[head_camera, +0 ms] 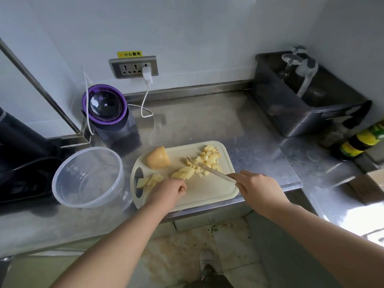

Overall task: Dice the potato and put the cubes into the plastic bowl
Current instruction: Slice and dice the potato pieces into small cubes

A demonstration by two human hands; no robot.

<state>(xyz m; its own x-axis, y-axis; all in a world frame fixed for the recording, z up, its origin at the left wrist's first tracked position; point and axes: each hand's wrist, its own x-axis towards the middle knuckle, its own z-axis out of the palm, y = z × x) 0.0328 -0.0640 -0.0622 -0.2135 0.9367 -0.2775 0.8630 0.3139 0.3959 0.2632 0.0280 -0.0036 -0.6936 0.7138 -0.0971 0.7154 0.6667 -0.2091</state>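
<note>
A cream cutting board (207,194) lies on the steel counter. On it sit an uncut potato half (157,157) at the far left, a bundle of potato strips (184,173) in the middle, loose slices (150,180) at the left edge, and a pile of cubes (208,160) at the far right. My left hand (169,191) has curled fingers holding the near end of the strips. My right hand (254,187) grips a knife (209,169) whose blade lies across the far end of the strips beside the cubes. The clear plastic bowl (62,196) stands left of the board and looks empty.
A purple-rimmed appliance (108,113) with a white cable stands behind the bowl. A dark appliance (18,163) sits at the far left. A grey tub (301,121) and bottles (359,142) stand at the right. The counter's front edge runs just below the board.
</note>
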